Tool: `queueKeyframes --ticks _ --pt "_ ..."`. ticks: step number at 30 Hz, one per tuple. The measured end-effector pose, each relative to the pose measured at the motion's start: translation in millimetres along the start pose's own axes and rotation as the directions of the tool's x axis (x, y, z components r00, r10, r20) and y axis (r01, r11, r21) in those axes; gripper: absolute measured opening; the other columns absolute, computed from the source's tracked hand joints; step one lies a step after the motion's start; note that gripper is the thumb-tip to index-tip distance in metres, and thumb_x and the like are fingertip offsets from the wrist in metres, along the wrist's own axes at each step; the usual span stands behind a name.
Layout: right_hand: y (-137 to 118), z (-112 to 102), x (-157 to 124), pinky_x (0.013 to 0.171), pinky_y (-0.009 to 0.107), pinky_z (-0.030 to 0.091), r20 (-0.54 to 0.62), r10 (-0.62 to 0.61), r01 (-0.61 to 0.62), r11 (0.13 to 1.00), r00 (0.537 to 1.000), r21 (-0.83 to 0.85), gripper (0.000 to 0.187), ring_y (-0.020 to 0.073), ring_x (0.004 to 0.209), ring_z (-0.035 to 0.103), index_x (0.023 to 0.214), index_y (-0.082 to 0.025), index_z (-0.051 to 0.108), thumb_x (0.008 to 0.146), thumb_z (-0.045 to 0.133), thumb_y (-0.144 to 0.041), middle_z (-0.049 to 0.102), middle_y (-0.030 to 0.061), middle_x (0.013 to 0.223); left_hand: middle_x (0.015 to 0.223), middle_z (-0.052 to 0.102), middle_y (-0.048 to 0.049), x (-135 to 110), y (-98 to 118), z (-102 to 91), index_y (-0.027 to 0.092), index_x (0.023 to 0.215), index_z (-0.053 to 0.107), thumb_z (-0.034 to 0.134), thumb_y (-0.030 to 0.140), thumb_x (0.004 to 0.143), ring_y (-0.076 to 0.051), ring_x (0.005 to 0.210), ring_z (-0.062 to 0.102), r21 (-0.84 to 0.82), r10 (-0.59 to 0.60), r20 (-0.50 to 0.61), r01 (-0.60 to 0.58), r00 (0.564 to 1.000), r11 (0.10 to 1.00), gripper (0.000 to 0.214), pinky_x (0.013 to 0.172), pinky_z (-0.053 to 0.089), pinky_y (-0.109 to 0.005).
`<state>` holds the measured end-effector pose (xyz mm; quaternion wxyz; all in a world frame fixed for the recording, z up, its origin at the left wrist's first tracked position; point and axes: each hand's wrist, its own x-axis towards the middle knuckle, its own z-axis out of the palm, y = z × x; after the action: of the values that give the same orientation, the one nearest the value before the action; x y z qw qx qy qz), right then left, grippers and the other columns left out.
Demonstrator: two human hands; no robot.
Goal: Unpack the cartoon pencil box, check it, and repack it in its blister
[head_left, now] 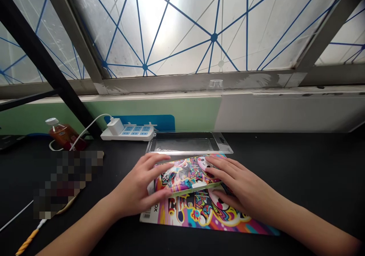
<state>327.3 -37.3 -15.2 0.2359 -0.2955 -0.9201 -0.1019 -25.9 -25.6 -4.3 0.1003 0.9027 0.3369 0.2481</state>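
Note:
A flat, brightly printed cartoon case [184,174] with a lime-green edge and a small pale clasp on its near side lies between my hands. My left hand [144,180] grips its left end, fingers over the top and thumb along the near edge. At the other end, my right hand [238,180] has its fingers on the printed top and its thumb below the near edge. Beneath the case is a larger printed card [205,214] in a matching cartoon design, partly covered by the case and my right hand. Just behind stands a clear plastic blister shell [225,146].
A white power strip [128,134] with a plugged-in charger sits against the wall. To its left are a reddish-brown drink bottle [64,132] and a blurred-out object [68,184] with a cable. A clear cup [216,86] rests on the window ledge.

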Motion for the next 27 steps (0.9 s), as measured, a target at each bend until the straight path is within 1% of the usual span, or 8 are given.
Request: queueKeyframes --ticks 4,7,11,14,17,21,24,27 --pt "2.1 2.6 -1.3 0.101 0.050 0.057 0.061 0.001 0.002 0.999 0.998 -0.051 0.047 0.0336 0.134 0.066 0.149 -0.018 0.057 0.105 0.061 -0.035 0.069 0.0180 0.145 0.165 0.052 -0.0122 1.6 -20.1 1.0 0.027 0.160 0.047 0.043 0.044 0.114 -0.037 0.156 0.038 0.093 -0.246 -0.065 0.251 0.967 0.963 0.049 0.126 0.028 -0.070" --pt "-0.9 -1.9 -0.1 0.092 0.048 0.057 0.073 -0.024 0.027 0.999 0.997 -0.040 0.045 0.0326 0.117 0.070 0.147 -0.019 0.059 0.105 0.061 -0.034 0.075 0.0165 0.129 0.167 0.050 -0.0140 3.4 -32.8 4.6 0.024 0.159 0.048 0.042 0.039 0.113 -0.038 0.158 0.035 0.165 -0.371 -0.031 0.371 0.928 0.914 0.049 0.124 0.023 -0.078" --pt "-7.8 -11.6 0.6 0.089 0.047 0.054 0.123 0.001 -0.010 0.997 0.992 0.071 0.045 0.0280 0.096 0.067 0.142 -0.021 0.062 0.101 0.064 -0.040 0.073 0.0132 0.114 0.150 0.066 -0.0130 5.3 -37.7 7.4 0.023 0.134 0.069 0.050 0.030 0.109 -0.034 0.143 0.051 0.155 -0.264 -0.095 0.276 0.960 0.948 0.032 0.118 0.045 -0.061" --pt "-13.4 -15.2 -1.5 0.090 0.048 0.056 0.158 0.080 -0.095 0.992 0.984 0.085 0.050 0.0312 0.106 0.066 0.142 -0.023 0.060 0.096 0.070 -0.040 0.070 0.0151 0.123 0.141 0.071 -0.0127 5.4 -37.1 7.3 0.023 0.109 0.071 0.051 0.025 0.108 -0.033 0.142 0.053 0.092 -0.202 -0.092 0.210 0.975 0.973 0.020 0.114 0.052 -0.058" --pt "-18.1 -15.6 -4.0 0.097 0.054 0.057 0.166 0.205 -0.215 0.976 0.965 0.042 0.060 0.0383 0.125 0.062 0.145 -0.021 0.057 0.091 0.075 -0.038 0.064 0.0199 0.140 0.151 0.065 -0.0140 3.2 -38.9 8.6 0.023 0.102 0.067 0.047 0.017 0.107 -0.033 0.154 0.044 0.040 -0.172 -0.048 0.174 0.984 0.984 0.022 0.117 0.050 -0.059" --pt "-22.9 -22.0 -2.5 0.094 0.057 0.060 0.273 0.274 -0.306 0.948 0.922 0.082 0.069 0.0386 0.116 0.067 0.145 -0.021 0.058 0.083 0.083 -0.040 0.069 0.0184 0.134 0.169 0.045 -0.0177 -1.0 -41.8 10.7 0.021 0.102 0.065 0.042 0.016 0.109 -0.038 0.164 0.024 0.069 -0.208 -0.009 0.208 0.978 0.976 0.025 0.118 0.046 -0.064" --pt "-28.1 -34.4 3.1 0.088 0.050 0.064 0.330 0.258 -0.326 0.930 0.908 0.170 0.072 0.0347 0.106 0.071 0.140 -0.025 0.061 0.076 0.090 -0.039 0.072 0.0144 0.124 0.175 0.033 -0.0201 -0.9 -37.3 8.6 0.021 0.101 0.065 0.042 0.020 0.111 -0.039 0.162 0.032 0.068 -0.255 0.009 0.253 0.967 0.965 0.025 0.114 0.050 -0.059" --pt "-33.1 -48.6 9.0 0.087 0.042 0.066 0.308 0.212 -0.300 0.913 0.928 0.278 0.067 0.0309 0.107 0.072 0.138 -0.029 0.062 0.078 0.090 -0.040 0.072 0.0123 0.126 0.175 0.034 -0.0199 2.7 -25.7 3.2 0.022 0.100 0.065 0.047 0.022 0.109 -0.036 0.154 0.048 -0.008 -0.257 0.075 0.258 0.964 0.966 0.020 0.108 0.057 -0.047"
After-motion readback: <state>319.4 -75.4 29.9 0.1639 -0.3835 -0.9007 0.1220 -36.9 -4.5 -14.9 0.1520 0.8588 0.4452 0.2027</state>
